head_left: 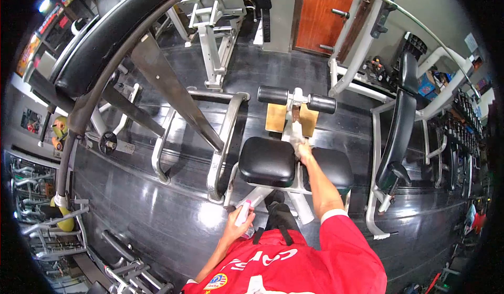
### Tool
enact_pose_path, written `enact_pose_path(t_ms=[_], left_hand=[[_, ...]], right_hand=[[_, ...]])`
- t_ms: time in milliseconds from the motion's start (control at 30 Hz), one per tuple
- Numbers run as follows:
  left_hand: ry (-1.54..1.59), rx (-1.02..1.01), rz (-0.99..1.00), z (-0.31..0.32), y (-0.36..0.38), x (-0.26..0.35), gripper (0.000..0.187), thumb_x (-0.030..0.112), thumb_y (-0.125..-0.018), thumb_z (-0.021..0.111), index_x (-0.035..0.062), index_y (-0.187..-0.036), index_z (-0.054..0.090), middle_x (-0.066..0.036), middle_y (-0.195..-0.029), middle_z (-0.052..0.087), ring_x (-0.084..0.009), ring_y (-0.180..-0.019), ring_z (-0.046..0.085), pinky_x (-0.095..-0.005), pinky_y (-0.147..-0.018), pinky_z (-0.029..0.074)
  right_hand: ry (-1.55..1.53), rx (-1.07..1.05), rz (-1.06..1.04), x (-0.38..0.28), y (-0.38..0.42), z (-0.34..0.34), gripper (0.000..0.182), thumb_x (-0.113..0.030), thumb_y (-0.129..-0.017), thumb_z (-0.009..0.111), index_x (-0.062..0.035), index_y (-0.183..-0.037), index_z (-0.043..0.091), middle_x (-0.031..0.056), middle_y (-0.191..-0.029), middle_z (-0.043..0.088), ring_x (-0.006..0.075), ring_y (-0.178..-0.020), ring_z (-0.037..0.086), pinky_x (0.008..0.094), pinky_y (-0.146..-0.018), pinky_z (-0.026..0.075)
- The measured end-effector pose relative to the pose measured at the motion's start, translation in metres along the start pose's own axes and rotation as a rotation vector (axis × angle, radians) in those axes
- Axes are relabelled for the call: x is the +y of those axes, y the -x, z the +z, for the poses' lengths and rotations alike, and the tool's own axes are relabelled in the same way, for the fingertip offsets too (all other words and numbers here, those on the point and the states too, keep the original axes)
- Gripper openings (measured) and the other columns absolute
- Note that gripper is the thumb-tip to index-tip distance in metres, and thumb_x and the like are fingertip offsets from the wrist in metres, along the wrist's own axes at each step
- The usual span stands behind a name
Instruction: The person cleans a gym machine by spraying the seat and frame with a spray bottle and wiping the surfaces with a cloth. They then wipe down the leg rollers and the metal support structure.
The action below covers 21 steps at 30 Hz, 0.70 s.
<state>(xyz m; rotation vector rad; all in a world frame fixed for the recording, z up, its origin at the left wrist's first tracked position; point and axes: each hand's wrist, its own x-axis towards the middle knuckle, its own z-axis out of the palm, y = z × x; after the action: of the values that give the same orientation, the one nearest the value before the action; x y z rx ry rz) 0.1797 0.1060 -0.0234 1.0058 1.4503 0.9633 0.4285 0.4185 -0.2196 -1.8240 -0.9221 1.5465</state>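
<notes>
Our left hand (238, 226) is wrapped around one white-and-pink bottle (243, 215), before one bench (301, 207); our right hand (303, 151) is between its two black pads (268, 162) and two rollers (273, 94), its grip too hidden to tell

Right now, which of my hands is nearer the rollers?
Right. Your right hand is between the black pads, short of the rollers; your left hand is farther back, holding a bottle.

Dark glossy floor (268, 68), gray wall (281, 21) beside a reddish-brown door (317, 13), bright white light (44, 5) at upper left.
</notes>
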Motion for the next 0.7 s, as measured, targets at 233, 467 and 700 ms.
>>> enact_pose_path(t_ms=[233, 467, 700], left_hand=[[0.056, 0.111, -0.11, 0.035, -0.003, 0.009, 0.022, 0.008, -0.088, 0.067, 0.0017, -0.108, 0.061, -0.003, -0.079, 0.063, -0.0088, -0.058, 0.061, -0.0242, -0.052, 0.048], [0.035, 0.126, -0.112, 0.047, -0.015, 0.011, 0.023, 0.009, -0.088, 0.067, 0.0011, -0.108, 0.06, -0.004, -0.081, 0.063, -0.0089, -0.058, 0.061, -0.0243, -0.052, 0.047], [0.012, 0.101, -0.044, 0.047, -0.031, 0.025, 0.027, 0.011, -0.088, 0.068, 0.0008, -0.11, 0.058, -0.004, -0.083, 0.062, -0.0093, -0.059, 0.061, -0.0243, -0.054, 0.05]], right_hand=[[0.245, 0.159, 0.125, 0.021, 0.023, 0.021, 0.062, -0.028, -0.094, 0.049, -0.0068, -0.147, 0.025, 0.0259, -0.138, 0.046, 0.0396, -0.126, 0.047, 0.043, -0.103, 0.04], [0.338, 0.112, -0.127, 0.029, 0.144, -0.005, 0.048, -0.023, -0.095, 0.047, -0.0098, -0.139, 0.033, 0.03, -0.119, 0.058, 0.0462, -0.113, 0.055, 0.0494, -0.094, 0.043], [-0.06, -0.225, -0.096, 0.062, 0.195, -0.023, 0.039, -0.014, -0.101, 0.044, -0.0045, -0.138, 0.04, 0.012, -0.13, 0.055, 0.0211, -0.12, 0.053, 0.0334, -0.098, 0.043]])
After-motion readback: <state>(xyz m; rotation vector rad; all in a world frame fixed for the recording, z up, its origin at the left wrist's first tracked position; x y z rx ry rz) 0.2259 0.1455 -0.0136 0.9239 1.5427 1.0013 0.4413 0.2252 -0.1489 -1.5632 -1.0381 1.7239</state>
